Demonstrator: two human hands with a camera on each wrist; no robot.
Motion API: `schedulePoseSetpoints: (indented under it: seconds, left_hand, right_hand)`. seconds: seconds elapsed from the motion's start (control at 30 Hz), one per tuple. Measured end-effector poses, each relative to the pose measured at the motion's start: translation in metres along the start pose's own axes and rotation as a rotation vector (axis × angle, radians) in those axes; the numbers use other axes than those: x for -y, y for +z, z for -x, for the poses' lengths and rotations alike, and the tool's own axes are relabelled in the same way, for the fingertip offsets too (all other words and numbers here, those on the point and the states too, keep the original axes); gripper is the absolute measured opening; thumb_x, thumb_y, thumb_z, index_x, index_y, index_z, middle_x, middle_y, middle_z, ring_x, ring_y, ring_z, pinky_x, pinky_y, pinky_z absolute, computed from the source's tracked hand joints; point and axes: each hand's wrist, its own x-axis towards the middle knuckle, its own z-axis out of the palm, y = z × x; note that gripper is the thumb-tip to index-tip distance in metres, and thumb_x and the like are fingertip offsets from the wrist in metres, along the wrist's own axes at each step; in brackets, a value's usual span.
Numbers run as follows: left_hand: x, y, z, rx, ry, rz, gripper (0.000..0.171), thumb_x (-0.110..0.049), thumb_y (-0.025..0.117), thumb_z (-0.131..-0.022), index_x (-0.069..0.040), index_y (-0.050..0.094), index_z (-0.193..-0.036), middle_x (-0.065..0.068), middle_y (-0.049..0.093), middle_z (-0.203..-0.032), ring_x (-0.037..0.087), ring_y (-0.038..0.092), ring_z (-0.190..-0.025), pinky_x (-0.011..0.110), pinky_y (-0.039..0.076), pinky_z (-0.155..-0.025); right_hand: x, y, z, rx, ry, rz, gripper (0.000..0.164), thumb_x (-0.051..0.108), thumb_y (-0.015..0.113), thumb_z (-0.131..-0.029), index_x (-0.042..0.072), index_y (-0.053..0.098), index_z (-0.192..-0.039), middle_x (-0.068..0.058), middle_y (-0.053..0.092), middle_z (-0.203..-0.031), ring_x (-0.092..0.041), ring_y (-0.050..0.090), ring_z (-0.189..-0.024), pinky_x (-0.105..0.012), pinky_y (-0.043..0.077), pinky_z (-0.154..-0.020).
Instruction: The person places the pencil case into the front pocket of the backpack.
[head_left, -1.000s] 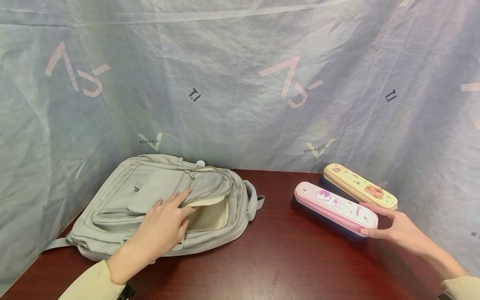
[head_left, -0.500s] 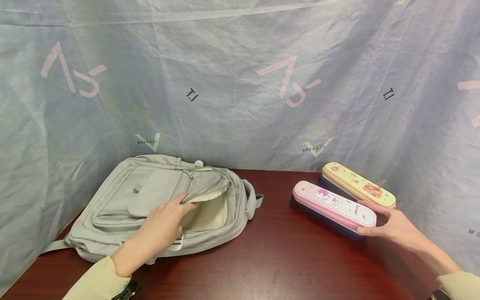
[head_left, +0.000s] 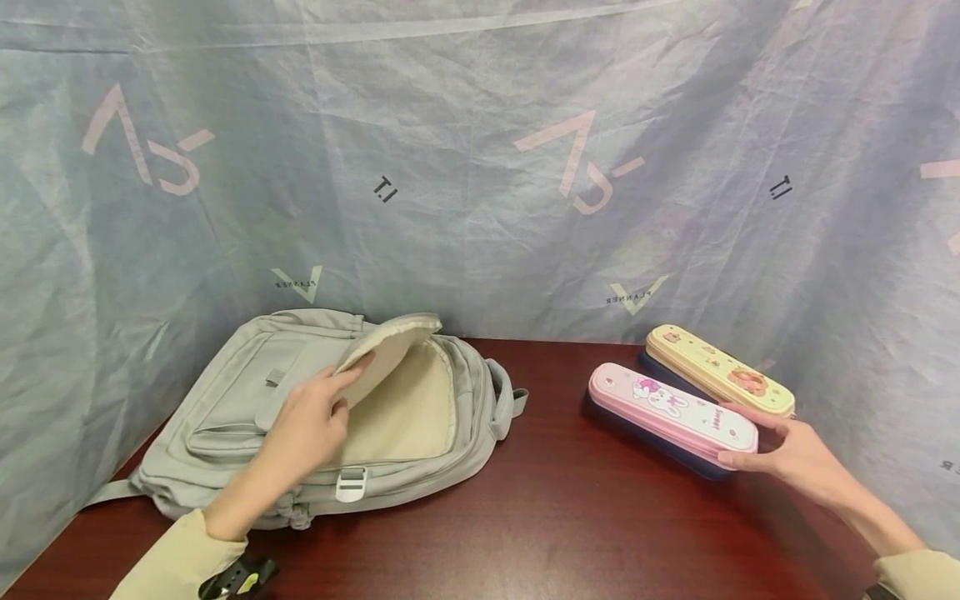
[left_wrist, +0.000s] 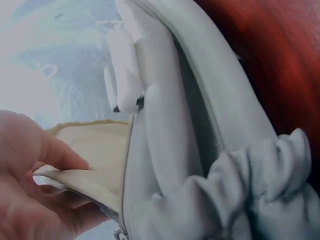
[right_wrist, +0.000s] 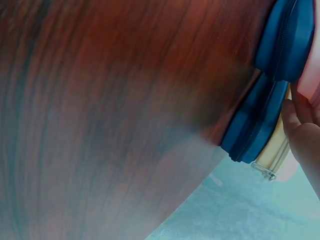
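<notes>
Grey bag (head_left: 217,417): lies on the red table (head_left: 555,517), on my left.
Bag flap (head_left: 397,337): tilted up, so the cream cloth inside it shows.
Left hand (head_left: 307,421): my thumb and fingers pinch the edge of the flap; the grip is narrow.
Buckle (head_left: 350,485): white, on the near side of the bag, near my left hand.
Pink case (head_left: 667,408): on my right, well apart from the bag, with a bunny on top and a blue zip part (right_wrist: 290,45) under it.
Right hand (head_left: 802,454): holds the near end of the pink case, thumb on one side, fingers on the other.
Yellow case (head_left: 712,367): just behind the pink one, with blue under it too.
Sleeves (head_left: 176,554): pale, on both my arms.
Cloth (head_left: 480,167): grey with pink and black marks, hangs behind the table.
</notes>
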Motion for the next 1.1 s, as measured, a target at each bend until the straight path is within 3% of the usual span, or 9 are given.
schedulePoseSetpoints:
  seconds: [0.2,0.27,0.37,0.43,0.53,0.63,0.8,0.97,1.1]
  left_hand:
    - [0.009,-0.008,-0.001,-0.068,-0.089,0.087,0.073,0.015,0.056,-0.083,-0.013,0.061,-0.151,0.019,0.055,-0.15,0.024,0.059,-0.081,0.035,0.049,-0.061]
    - [0.011,-0.011,-0.001,-0.087,-0.131,0.133,0.073,0.013,0.056,-0.084,-0.015,0.06,-0.152,0.024,0.073,-0.118,0.014,0.048,-0.057,0.03,0.042,-0.045]
    - [0.014,-0.015,0.001,-0.131,-0.185,0.201,0.073,0.011,0.057,-0.086,-0.017,0.059,-0.153,0.02,0.07,-0.082,0.007,0.028,-0.04,0.026,0.032,-0.033]
    - [0.014,-0.017,0.002,-0.152,-0.222,0.264,0.074,0.011,0.058,-0.087,-0.019,0.057,-0.155,0.017,0.071,-0.088,0.007,0.04,-0.046,0.021,0.036,-0.037]
    - [0.014,-0.02,0.003,-0.188,-0.29,0.376,0.077,0.013,0.058,-0.088,-0.021,0.053,-0.157,0.014,0.053,-0.153,0.018,0.062,-0.098,0.016,0.044,-0.055]
    - [0.014,-0.023,0.004,-0.201,-0.379,0.485,0.079,0.013,0.057,-0.09,-0.025,0.049,-0.159,0.002,0.035,-0.166,0.02,0.034,-0.146,0.01,0.043,-0.082]
    - [0.018,-0.028,0.004,-0.249,-0.488,0.722,0.077,0.014,0.057,-0.095,-0.025,0.044,-0.16,-0.007,0.031,-0.169,0.009,0.012,-0.156,0.012,0.032,-0.112]
    - [0.023,-0.035,0.01,-0.333,-0.509,1.027,0.076,0.017,0.055,-0.099,-0.02,0.038,-0.163,-0.016,0.023,-0.172,0.001,-0.002,-0.155,0.015,0.032,-0.116]
    - [0.023,-0.039,0.014,-0.379,-0.494,1.132,0.077,0.017,0.055,-0.101,-0.02,0.035,-0.165,-0.016,0.017,-0.173,0.0,-0.005,-0.154,0.016,0.032,-0.116]
  right_hand:
    - [0.001,0.001,0.001,0.0,0.019,0.021,0.072,0.007,0.086,-0.087,-0.011,0.051,-0.147,0.003,0.074,-0.105,-0.007,0.068,-0.089,-0.018,0.056,-0.072]
    - [0.001,0.002,0.001,0.003,0.014,0.013,0.071,0.005,0.086,-0.087,-0.012,0.051,-0.147,0.003,0.074,-0.105,-0.007,0.068,-0.088,-0.018,0.056,-0.071]
    - [0.0,0.003,0.001,-0.005,-0.005,-0.009,0.068,0.002,0.086,-0.086,-0.012,0.052,-0.144,0.004,0.074,-0.106,-0.007,0.069,-0.089,-0.018,0.057,-0.072]
    - [0.0,0.003,0.002,-0.007,-0.023,-0.016,0.067,0.001,0.085,-0.086,-0.012,0.053,-0.143,0.005,0.074,-0.106,-0.006,0.069,-0.089,-0.017,0.057,-0.073]
    - [0.0,0.003,0.002,-0.018,-0.027,-0.023,0.066,0.001,0.086,-0.086,-0.01,0.054,-0.143,0.007,0.074,-0.106,-0.006,0.069,-0.089,-0.017,0.057,-0.073]
    - [-0.001,0.003,0.002,-0.02,-0.019,-0.029,0.068,0.003,0.086,-0.086,-0.01,0.053,-0.144,0.008,0.074,-0.108,-0.005,0.069,-0.091,-0.017,0.057,-0.074]
    - [-0.001,0.003,0.002,-0.022,-0.021,-0.029,0.069,0.002,0.086,-0.086,-0.012,0.052,-0.145,0.009,0.073,-0.109,-0.005,0.069,-0.092,-0.017,0.057,-0.074]
    - [-0.002,0.003,0.002,-0.023,-0.015,-0.04,0.069,0.002,0.085,-0.086,-0.013,0.051,-0.145,0.009,0.073,-0.11,-0.005,0.069,-0.093,-0.017,0.058,-0.074]
    - [-0.003,0.004,0.001,-0.028,-0.004,-0.042,0.069,0.001,0.085,-0.086,-0.013,0.052,-0.145,0.01,0.073,-0.11,-0.004,0.069,-0.092,-0.017,0.058,-0.074]
